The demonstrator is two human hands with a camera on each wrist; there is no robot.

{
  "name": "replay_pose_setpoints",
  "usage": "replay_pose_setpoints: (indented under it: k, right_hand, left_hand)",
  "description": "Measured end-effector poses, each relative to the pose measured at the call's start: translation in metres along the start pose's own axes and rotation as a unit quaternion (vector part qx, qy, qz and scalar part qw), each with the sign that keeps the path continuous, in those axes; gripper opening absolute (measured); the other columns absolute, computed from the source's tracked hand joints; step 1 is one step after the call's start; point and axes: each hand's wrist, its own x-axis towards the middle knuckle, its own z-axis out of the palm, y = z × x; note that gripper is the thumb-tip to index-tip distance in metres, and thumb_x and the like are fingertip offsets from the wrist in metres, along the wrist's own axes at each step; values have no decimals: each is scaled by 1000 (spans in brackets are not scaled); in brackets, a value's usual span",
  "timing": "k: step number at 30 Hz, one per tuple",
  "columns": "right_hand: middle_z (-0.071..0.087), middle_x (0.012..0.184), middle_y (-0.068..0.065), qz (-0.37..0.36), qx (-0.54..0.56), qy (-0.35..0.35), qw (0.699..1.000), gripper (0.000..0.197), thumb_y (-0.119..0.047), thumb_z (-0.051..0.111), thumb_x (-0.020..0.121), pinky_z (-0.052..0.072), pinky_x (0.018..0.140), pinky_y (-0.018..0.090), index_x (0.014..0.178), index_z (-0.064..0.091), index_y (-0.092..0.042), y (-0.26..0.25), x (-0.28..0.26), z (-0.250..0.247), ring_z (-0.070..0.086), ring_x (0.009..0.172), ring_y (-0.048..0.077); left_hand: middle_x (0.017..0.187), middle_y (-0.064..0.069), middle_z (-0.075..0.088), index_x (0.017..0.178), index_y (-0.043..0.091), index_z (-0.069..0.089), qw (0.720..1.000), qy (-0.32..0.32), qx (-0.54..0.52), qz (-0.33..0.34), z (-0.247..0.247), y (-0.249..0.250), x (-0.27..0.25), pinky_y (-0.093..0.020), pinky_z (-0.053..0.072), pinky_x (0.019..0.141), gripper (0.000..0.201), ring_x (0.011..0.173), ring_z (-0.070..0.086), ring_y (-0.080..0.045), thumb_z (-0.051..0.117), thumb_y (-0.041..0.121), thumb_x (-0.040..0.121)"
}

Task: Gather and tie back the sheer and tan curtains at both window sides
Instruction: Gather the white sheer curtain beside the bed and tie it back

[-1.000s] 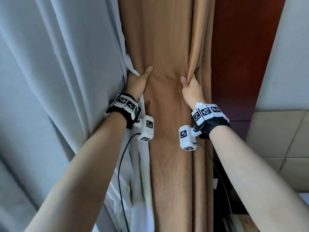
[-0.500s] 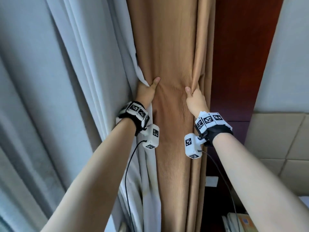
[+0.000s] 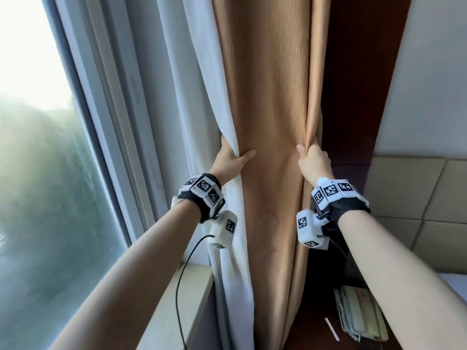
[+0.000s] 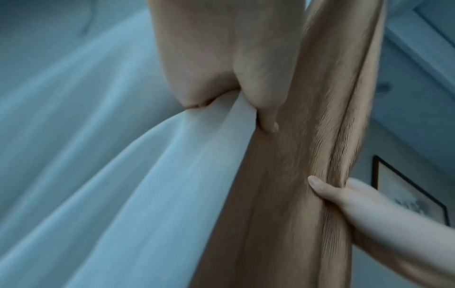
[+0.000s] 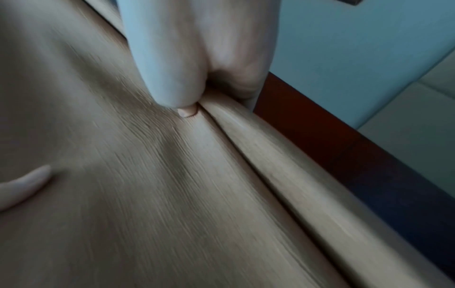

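Left hand (image 3: 231, 157) clutches white sheer curtain (image 3: 235, 248) edge against ribbed tan curtain (image 3: 273, 102); right hand (image 3: 313, 160) fingers pinch tan fold.

Bright daylight pours through a large glass window (image 3: 38, 160) with a pale grey frame (image 3: 121, 147) above a beige stone sill (image 3: 177, 311). A dark red-brown wooden panel (image 3: 353, 84) adjoins a white wall (image 3: 429, 72) over beige square tiles (image 3: 417, 198).

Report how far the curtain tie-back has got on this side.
Done: the sheer curtain is drawn off the window glass against the tan curtain. In hand: the left hand grips the sheer edge, the right hand grips tan folds. Left: no tie is visible around them, and the other window side is out of view.
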Motion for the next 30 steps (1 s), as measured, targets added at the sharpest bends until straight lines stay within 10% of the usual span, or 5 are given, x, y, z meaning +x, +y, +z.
replay_pose_setpoints:
  k: [8, 13, 17, 21, 30]
  right_hand:
    - [51, 131, 21, 50, 21, 103, 993, 70, -10, 52, 89, 41, 95, 51, 148, 13, -19, 6, -88, -24, 52, 115, 43]
    - [40, 135, 11, -153, -35, 277, 948, 63, -4, 56, 75, 37, 92, 45, 135, 38, -13, -47, -173, -6, 42, 118, 30]
    - [40, 134, 8, -320, -18, 139, 937, 53, -7, 61, 77, 43, 97, 43, 127, 46, -16, -99, -227, 49, 44, 122, 25]
    - [7, 154, 14, -153, -66, 30, 986, 84, -30, 71, 77, 34, 102, 59, 144, 21, -35, -114, -230, 98, 22, 137, 40]
    - [57, 96, 9, -188, -208, 146, 949, 80, -13, 66, 78, 34, 93, 35, 148, 27, -19, -80, -209, 92, 60, 90, 27]
  left_hand:
    - [139, 23, 40, 150, 16, 9, 998, 61, 30, -8, -70, -40, -106, -35, 40, 108, 90, 132, 43, -12, 68, 36, 85]
    - [116, 9, 59, 136, 18, 39, 992, 125, 33, -5, -96, -57, -163, -19, 48, 85, 50, 107, 57, -8, 63, 22, 91]
    - [110, 7, 63, 122, 19, 50, 993, 116, 37, 9, -102, -67, -190, -29, 50, 92, 33, 102, 59, -9, 62, 21, 92]
    - [102, 5, 65, 117, 18, 51, 991, 125, 57, 2, -104, -78, -200, -34, 54, 83, 24, 96, 63, -15, 57, 18, 93]
    - [91, 0, 67, 107, 11, 52, 983, 148, 101, -35, -125, -86, -220, -34, 54, 77, 14, 86, 65, -20, 53, 12, 93]
